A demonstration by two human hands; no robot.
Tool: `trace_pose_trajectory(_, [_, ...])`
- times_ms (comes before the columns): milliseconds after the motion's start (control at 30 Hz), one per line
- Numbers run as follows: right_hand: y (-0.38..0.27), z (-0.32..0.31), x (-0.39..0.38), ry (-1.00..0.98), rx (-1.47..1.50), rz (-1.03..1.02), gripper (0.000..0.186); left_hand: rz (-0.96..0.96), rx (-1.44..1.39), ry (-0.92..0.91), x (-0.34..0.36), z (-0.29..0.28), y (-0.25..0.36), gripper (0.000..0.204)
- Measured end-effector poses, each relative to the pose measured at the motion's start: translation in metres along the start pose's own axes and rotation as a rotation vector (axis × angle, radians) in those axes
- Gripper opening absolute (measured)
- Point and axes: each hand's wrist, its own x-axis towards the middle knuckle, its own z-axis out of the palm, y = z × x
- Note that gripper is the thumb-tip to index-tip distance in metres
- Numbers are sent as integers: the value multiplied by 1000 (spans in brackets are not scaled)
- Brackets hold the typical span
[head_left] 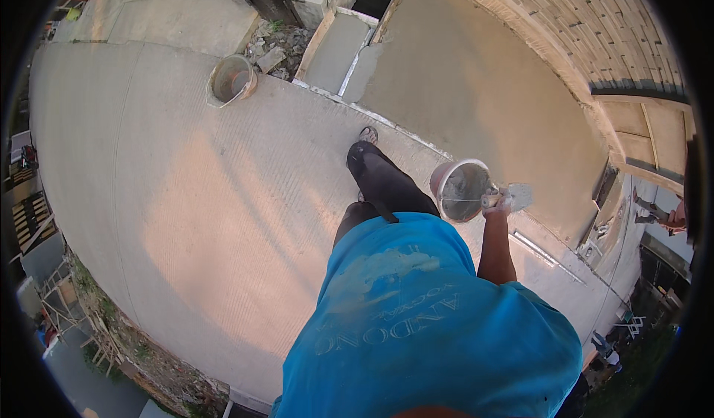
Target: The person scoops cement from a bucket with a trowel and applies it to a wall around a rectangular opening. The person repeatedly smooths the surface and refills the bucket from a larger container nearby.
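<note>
My right hand [497, 201] is held out in front of me at waist height. Its fingers are closed on the rim of a pinkish bucket [461, 189] with grey mortar inside. A grey trowel blade [521, 195] sticks out to the right of the same hand. My left hand is not in view. My blue shirt [416, 321] fills the lower middle. My dark trouser leg [379, 180] and one foot [367, 134] step forward on the concrete slab [186, 195].
A second bucket [232, 79] stands at the slab's far edge beside rubble [271, 46]. A smooth, freshly plastered surface [476, 83] lies ahead on the right, below a brick wall [595, 24]. Another person [664, 215] is at the far right. The slab drops off on the left.
</note>
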Motion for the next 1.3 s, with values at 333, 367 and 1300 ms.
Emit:
trace_pose_trajectory(333, [74, 130, -8, 325, -33, -34, 31, 133, 550, -332, 40, -164, 176, 36])
trace_pose_trajectory(367, [79, 151, -19, 341, -4, -27, 28, 145, 660, -412, 44, -185, 198, 36])
trace_pose_trajectory(1300, [156, 305, -33, 517, 47, -247, 7, 1097, 883, 910, 650, -30, 1165, 73])
